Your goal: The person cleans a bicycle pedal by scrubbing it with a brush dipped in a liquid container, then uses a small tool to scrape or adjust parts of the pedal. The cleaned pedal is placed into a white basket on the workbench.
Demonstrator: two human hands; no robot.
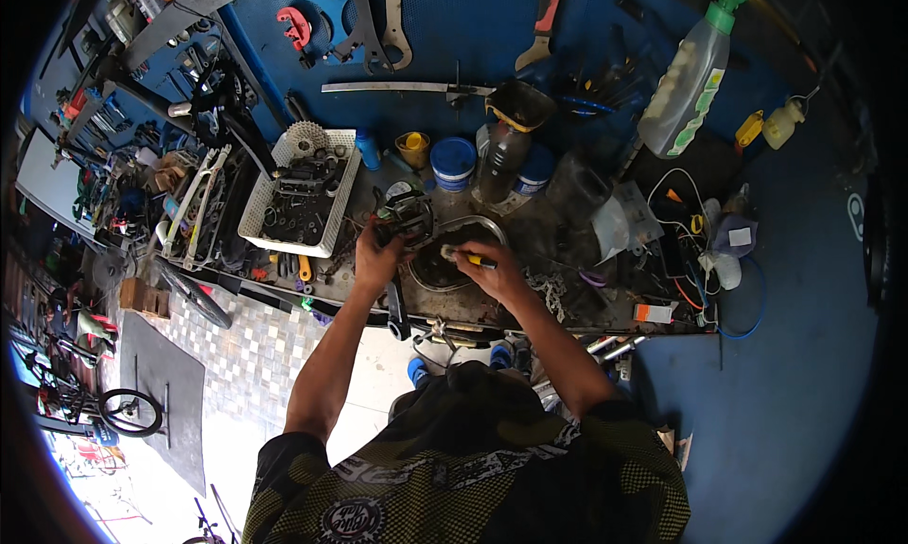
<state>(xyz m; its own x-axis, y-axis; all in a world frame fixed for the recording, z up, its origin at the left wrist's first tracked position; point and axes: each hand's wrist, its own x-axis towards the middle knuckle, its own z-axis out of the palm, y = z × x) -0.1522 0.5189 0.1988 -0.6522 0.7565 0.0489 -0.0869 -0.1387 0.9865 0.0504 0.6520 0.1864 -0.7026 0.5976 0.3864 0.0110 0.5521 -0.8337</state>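
Note:
My left hand grips a dark metal bicycle part held just above the left rim of a round metal bowl on the workbench. My right hand is closed on a small yellow-handled tool whose tip points left toward the part, over the bowl. Both forearms come up from the lower edge and meet over the bowl. The inside of the bowl is dark and greasy; what lies in it I cannot make out.
A white plastic basket of metal parts with a sprocket cluster stands left of the bowl. Behind are a blue-lidded tub, a dark bottle and a clear jar. A chain lies right. Tools hang on the blue board; bicycle wheels lie on the floor.

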